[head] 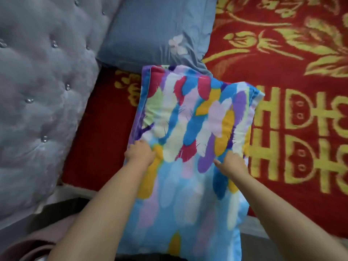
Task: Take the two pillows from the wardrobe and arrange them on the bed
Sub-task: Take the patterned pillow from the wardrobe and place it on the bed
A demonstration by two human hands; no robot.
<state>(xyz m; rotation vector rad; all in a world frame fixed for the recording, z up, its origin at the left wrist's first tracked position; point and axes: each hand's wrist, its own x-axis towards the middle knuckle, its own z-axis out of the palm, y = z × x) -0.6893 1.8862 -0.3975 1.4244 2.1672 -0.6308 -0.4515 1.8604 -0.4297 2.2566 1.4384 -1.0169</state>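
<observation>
Head view: left hand (140,152) and right hand (232,163), each grip clamped on the feather-print pillow (190,117), with the blue pillow (156,31) at 12 o'clock on the bed (293,53).

A home bedroom: tufted grey headboard (37,91), red patterned bedspread (282,53), blue pillow (154,29).

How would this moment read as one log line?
step: placing second pillow | both hands grip feathered pillow | blue pillow already at headboard

We observed a plain grey-blue fabric pillow (154,29) lying flat by the headboard; a multicoloured feather-print pillow (190,119) overlapped its near corner.
</observation>
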